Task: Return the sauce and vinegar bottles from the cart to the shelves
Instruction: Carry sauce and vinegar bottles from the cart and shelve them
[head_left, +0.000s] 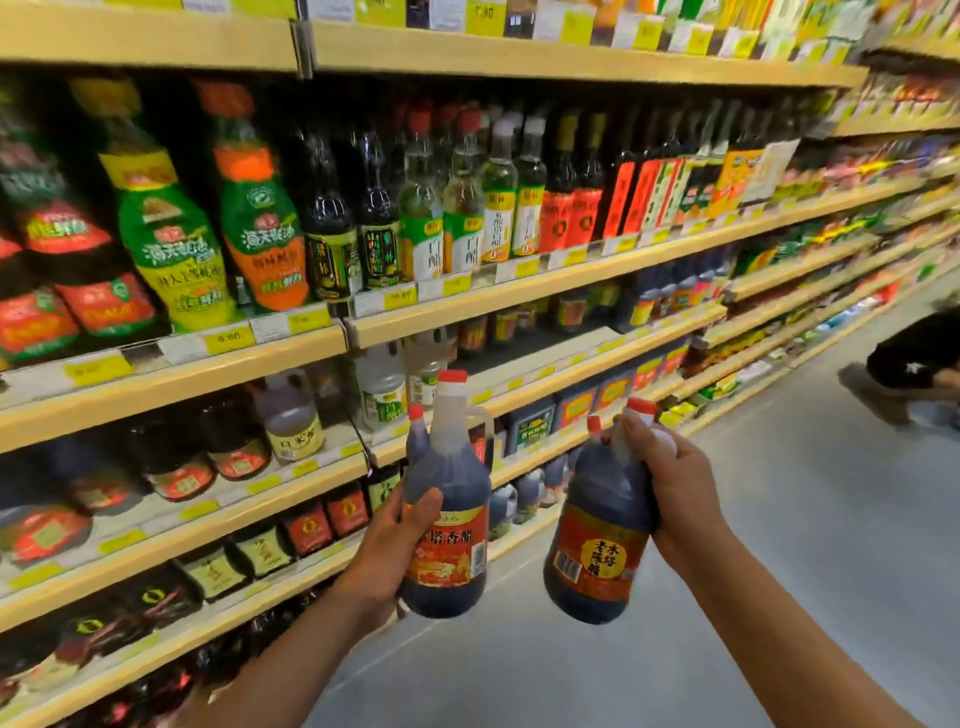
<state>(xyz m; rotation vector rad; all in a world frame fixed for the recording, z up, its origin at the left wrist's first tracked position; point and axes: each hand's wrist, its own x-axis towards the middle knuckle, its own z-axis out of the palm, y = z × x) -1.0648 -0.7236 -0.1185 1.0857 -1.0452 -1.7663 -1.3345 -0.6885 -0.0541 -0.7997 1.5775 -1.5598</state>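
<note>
I hold two dark vinegar bottles with red caps and orange-red labels in front of the shelves. My left hand (387, 545) grips the left bottle (451, 499) around its lower body, keeping it upright. My right hand (670, 478) grips the right bottle (597, 545) around its neck and shoulder; this bottle tilts slightly to the right. Both bottles hang in the air at the height of the lower shelves (524, 467). The cart is out of view.
Long wooden shelves (519, 299) full of sauce, vinegar and oil bottles run along the left and recede to the right. A grey floor aisle (779, 545) lies on the right. A person in dark clothes (914, 358) crouches at the far right.
</note>
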